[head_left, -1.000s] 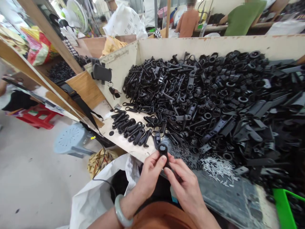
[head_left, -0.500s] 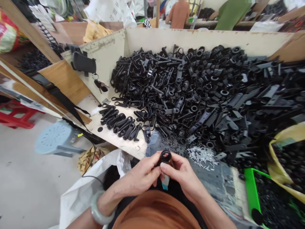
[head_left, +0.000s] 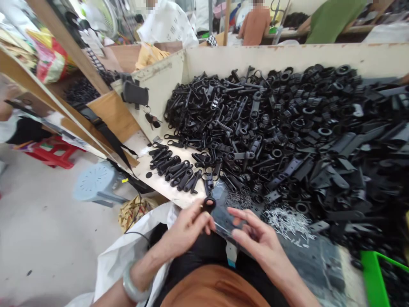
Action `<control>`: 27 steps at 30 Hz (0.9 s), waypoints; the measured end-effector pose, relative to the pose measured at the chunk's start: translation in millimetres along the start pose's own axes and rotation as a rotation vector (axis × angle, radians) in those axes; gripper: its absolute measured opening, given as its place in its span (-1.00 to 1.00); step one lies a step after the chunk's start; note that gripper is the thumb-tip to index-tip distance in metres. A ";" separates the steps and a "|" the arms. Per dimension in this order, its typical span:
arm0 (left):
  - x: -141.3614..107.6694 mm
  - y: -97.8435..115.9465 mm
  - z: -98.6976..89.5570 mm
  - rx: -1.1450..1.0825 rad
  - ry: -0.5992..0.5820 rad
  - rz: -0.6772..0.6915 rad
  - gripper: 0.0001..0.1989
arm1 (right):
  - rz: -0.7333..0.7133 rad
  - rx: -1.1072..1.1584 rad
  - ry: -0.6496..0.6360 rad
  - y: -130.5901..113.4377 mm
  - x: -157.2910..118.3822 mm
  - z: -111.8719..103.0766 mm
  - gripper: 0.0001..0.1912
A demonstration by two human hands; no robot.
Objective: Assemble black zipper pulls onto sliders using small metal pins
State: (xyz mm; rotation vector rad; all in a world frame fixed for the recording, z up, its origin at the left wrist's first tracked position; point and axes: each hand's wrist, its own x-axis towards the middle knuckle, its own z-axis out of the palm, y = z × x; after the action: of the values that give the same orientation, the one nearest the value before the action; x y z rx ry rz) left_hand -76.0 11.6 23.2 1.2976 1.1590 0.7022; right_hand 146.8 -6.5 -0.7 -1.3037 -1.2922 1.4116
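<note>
My left hand (head_left: 183,230), with a pale bangle on its wrist, is closed on a black ring-ended plastic part (head_left: 209,204) near the front edge of the table. Fingers cover the part's lower portion. To its right, my right hand (head_left: 260,236) is away from the part, thumb and fingers apart, and I see nothing held in it. A heap of small silvery pins (head_left: 287,224) lies just beyond that hand. Small dark pieces (head_left: 241,199) are scattered to the left of the pins. Several assembled-looking black parts (head_left: 174,170) lie in a row on the board at the left.
A large pile of black plastic parts (head_left: 243,111) fills the walled table. At the right front stands a green bin (head_left: 372,273). Keys (head_left: 151,119) hang from a dark holder on the left wall. A blue stool (head_left: 96,181) stands on the floor; people sit farther back.
My hands have separated: the left keeps the black part, while the right has let go and moved right. The whole view has shifted, showing more of the left side.
</note>
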 end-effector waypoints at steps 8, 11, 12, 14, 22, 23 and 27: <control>60.9 -2.5 -68.9 1.056 0.741 0.290 -0.80 | -0.306 -0.810 0.095 4.3 65.5 33.0 -0.79; 80.9 -13.0 -66.8 1.220 0.678 0.250 -0.72 | -0.269 -0.948 0.105 -2.5 82.2 54.0 -0.82; 84.4 -17.2 -65.6 1.235 0.656 0.246 -0.68 | -0.256 -0.946 0.094 -3.9 85.2 59.1 -0.84; 87.0 -25.1 -63.9 1.234 0.645 0.255 -0.62 | -0.237 -0.909 0.068 -4.7 88.5 66.1 -0.92; 59.7 -31.9 -44.0 0.904 0.770 0.375 -0.70 | -0.132 -0.572 0.153 2.4 89.9 38.3 -0.77; 55.1 -29.6 -36.9 0.777 0.771 0.364 -0.71 | -0.111 -0.517 0.168 2.7 85.8 30.8 -0.73; 43.8 -18.9 1.8 0.076 0.341 0.000 -0.58 | -0.056 -0.365 0.246 3.5 49.9 16.5 -0.62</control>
State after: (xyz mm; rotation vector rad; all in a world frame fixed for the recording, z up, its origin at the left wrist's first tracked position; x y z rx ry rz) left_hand -64.1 47.2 -6.3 1.2718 1.4720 0.9115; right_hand 123.6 39.0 -13.3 -1.6110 -1.4457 0.9677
